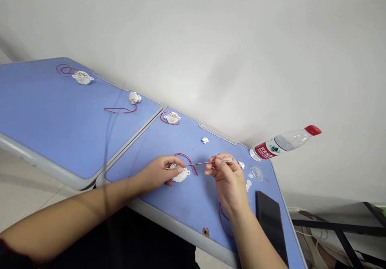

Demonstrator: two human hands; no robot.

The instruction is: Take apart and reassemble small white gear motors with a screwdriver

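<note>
My left hand (158, 173) is closed on a small white round device (181, 175) with mounting ears, pinning it near the front of the blue desk. A red wire (190, 161) loops out behind the device. In my right hand (230, 184) is a thin screwdriver (201, 164) with a clear handle, gripped between thumb and fingers. Its shaft lies almost level, pointing left, and the tip meets or nearly meets the device's upper edge beside my left fingertips. Whether the tip sits on a screw is too small to tell.
Similar white devices with red wires lie at the back (173, 118) and on the left desk (83, 77). A small white part (205, 140) lies behind my hands. To the right are a clear disc (257, 173), a phone (273, 222) and a water bottle (279, 145). A wall stands behind.
</note>
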